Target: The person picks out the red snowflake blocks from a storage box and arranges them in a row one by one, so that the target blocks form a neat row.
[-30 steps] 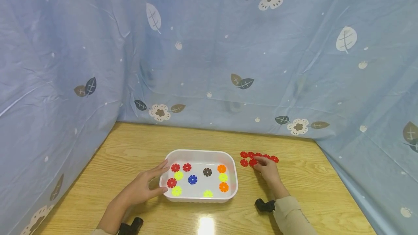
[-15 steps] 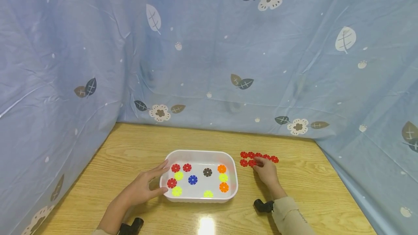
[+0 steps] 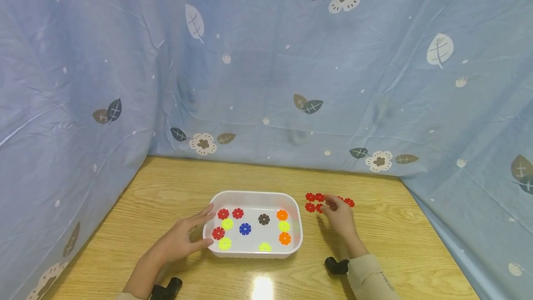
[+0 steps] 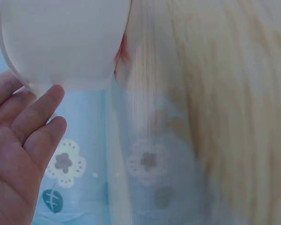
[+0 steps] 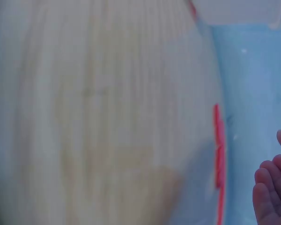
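A white plastic tray (image 3: 254,253) stands on the wooden table, holding several flat, notched, flower-shaped discs, such as the blue disc (image 3: 245,229) and the brown disc (image 3: 264,219). My left hand (image 3: 181,240) touches the tray's left end, fingers and thumb spread along the rim; the left wrist view shows its fingertips against the outer wall. To the right of the tray lie two rows of red discs (image 3: 310,207). Over them hovers my right hand (image 3: 342,219), hiding some of them. In the right wrist view its thumb and loosely bent fingers stand apart, with nothing visible between them.
A blue patterned cloth (image 3: 266,82) hangs behind the table and along both sides. The bare wood (image 3: 175,184) of the table shows around the tray. Black devices (image 3: 166,289) are strapped at both wrists.
My right hand has risen slightly from the lower row of red discs, and its thumb and fingers have parted. The left hand and the tray have stayed in place.
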The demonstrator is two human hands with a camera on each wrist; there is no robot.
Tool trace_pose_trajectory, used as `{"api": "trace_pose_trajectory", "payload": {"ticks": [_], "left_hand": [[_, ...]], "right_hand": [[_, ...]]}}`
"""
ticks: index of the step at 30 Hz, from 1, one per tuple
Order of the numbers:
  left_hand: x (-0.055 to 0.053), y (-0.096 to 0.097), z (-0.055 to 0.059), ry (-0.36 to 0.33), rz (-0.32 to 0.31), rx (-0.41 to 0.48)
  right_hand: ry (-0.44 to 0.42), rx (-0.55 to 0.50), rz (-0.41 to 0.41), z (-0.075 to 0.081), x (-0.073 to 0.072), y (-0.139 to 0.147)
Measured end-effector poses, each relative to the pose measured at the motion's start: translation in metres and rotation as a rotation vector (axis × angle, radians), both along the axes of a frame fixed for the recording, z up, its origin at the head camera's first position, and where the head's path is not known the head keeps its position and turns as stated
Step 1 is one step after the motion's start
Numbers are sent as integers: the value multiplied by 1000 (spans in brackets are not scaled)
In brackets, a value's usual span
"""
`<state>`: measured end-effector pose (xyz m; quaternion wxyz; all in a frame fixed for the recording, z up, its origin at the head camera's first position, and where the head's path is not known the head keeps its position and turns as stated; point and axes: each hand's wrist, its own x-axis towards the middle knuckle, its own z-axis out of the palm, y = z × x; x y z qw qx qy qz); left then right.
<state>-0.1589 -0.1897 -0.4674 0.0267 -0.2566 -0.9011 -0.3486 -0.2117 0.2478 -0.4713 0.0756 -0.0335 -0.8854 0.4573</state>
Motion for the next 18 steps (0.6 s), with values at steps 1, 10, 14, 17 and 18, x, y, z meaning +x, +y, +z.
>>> {"api": "trace_pose_trajectory", "payload": {"ticks": [1,10,14,17,18], "left_hand": [[0,0,-1,-2,-1,2],[-1,0,-3,15,-11,12],[-2,-1,-3,39,-18,4],[-3,-1,-4,53,-22,1],[-3,-1,-4,55,-24,3]], "right_hand": [[8,-8,10,3,1,-3],[94,-96,116,28,14,-40],[99,-157,162,32,17,-59],[103,-214,202,34,20,-76],[100,-233,216,34,20,-82]]}}
